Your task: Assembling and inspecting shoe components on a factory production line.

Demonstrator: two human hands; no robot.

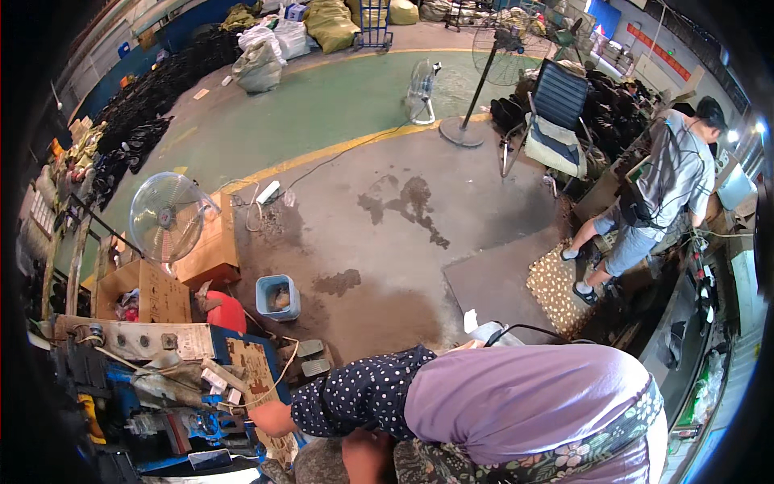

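Observation:
At the lower edge my right arm, in a polka-dot sleeve (359,393), reaches left from my purple top (524,395). My right hand (272,418) is at the edge of a worn wooden board (251,373) on a blue machine; its fingers do not show clearly. Below the sleeve, my left hand (367,456) looks curled close to my floral apron (431,461); anything inside it is hidden. Left of the right hand are a grey cloth-like piece (165,383), a white power strip (216,379) with a cable, and blue metal clamp parts (205,423). A phone (210,460) lies below them.
A blue bucket (277,297), a red stool-like object (226,311) and a foot pedal (313,359) stand nearby. A round fan (167,216) is by cardboard boxes (214,250). At right a co-worker (673,177) stands on a patterned mat (558,290), beyond a chair (556,121).

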